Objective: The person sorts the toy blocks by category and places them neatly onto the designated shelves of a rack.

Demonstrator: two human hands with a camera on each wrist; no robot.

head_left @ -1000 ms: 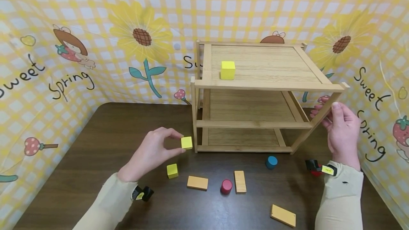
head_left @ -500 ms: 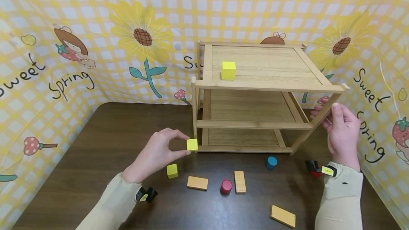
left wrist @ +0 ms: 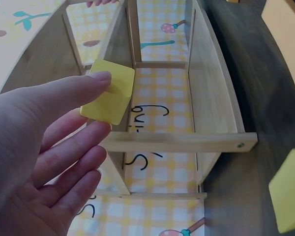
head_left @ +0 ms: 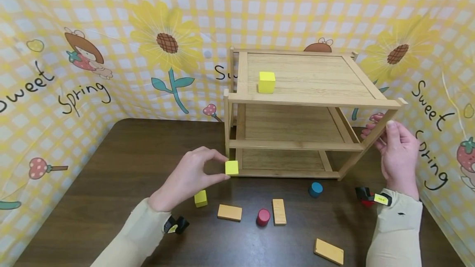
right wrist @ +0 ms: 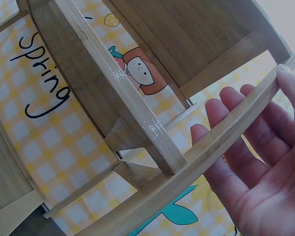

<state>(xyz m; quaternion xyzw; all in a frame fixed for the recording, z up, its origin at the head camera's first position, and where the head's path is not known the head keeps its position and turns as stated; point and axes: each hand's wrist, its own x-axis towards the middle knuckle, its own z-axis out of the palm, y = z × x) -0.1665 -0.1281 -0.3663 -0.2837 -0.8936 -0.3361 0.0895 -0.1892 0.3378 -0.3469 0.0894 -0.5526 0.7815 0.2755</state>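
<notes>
Yellow block low by left front leg of shelf, pinched in my left hand. Sides look even. My right hand, well apart, holds right front leg.

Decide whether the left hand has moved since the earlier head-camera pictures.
Yes: the left hand moved rightward; its yellow cube now overlaps the shelf's front-left post in view.

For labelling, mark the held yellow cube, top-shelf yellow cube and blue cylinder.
Held yellow cube [head_left: 231, 168]: head view, camera-facing side.
Top-shelf yellow cube [head_left: 266, 85]: head view, front face.
Blue cylinder [head_left: 316, 188]: head view, upper face.
</notes>
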